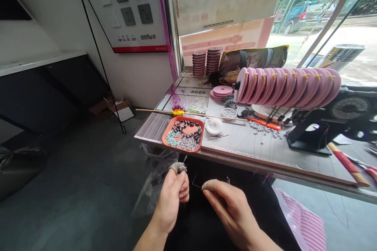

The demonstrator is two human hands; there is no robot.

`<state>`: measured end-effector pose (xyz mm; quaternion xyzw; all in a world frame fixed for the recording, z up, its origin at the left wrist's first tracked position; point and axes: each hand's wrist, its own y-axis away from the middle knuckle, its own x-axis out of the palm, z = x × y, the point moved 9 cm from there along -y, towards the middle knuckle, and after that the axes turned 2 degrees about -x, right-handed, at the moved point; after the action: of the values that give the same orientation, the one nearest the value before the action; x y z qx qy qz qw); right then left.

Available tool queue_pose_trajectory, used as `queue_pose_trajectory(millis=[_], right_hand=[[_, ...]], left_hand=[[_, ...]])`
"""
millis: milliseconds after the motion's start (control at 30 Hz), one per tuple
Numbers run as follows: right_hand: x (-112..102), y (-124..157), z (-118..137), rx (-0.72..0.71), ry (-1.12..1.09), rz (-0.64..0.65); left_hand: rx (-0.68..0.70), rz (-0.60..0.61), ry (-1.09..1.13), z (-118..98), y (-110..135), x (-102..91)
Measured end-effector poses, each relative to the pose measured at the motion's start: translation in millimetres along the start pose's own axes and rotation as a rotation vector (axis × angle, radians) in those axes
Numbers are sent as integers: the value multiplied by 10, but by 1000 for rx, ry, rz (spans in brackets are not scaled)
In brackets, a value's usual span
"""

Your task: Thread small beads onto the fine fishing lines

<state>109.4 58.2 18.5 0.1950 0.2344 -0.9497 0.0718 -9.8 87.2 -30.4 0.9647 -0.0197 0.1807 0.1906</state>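
In front of the table edge, my left hand (173, 194) is closed, thumb against a forefinger wrapped in beige tape. A small grey-blue piece (182, 168) shows at its fingertips, too small to name. To its right, my right hand (228, 208) pinches thumb and taped forefinger together. Beside those fingertips is a thin bent wire (196, 182); I cannot tell whether the fingers hold it. Nearest on the table is an orange tray (164, 140) holding dark cylindrical pieces, small silvery pieces and blue-green ones.
A stand with a row of pink discs (288, 86) occupies the table's right side. Near it are a bowl of white beads (229, 113), a round white pad (214, 126) and an orange-handled tool (263, 124). A thin stick (156, 111) overhangs the left edge. Scissors (357, 161) lie far right.
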Motion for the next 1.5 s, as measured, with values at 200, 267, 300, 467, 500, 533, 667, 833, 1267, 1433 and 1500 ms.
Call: queue_pose_trajectory(millis=[200, 267, 300, 467, 500, 533, 667, 833, 1267, 1433, 1500], right_hand=[[16, -2, -16, 8, -10, 6], [37, -5, -11, 1, -7, 23], [48, -6, -11, 1, -3, 32], [69, -12, -5, -8, 30, 50], [67, -15, 0, -14, 39, 49], [64, -17, 4, -19, 48, 47], [61, -23, 7, -29, 77, 41], [64, -27, 2, -32, 92, 39], [-132, -51, -53, -7, 241, -148], [-113, -35, -69, -2, 292, -132], [-93, -21, -94, 18, 299, -110]], left_hand=[[-21, 40, -27, 130, 12, 58], [-18, 39, -30, 133, 10, 54], [-21, 40, -31, 139, 9, 55], [-68, 76, -3, 185, 15, 90], [-81, 83, 13, 190, 17, 96], [-95, 89, 31, 194, 18, 100], [-187, 125, 124, 232, 32, 127], [-262, 163, 213, 267, 60, 164], [-262, 171, 192, 236, 121, 196], [-102, 62, 16, 153, 105, 118], [-60, 33, -35, 142, 94, 89]])
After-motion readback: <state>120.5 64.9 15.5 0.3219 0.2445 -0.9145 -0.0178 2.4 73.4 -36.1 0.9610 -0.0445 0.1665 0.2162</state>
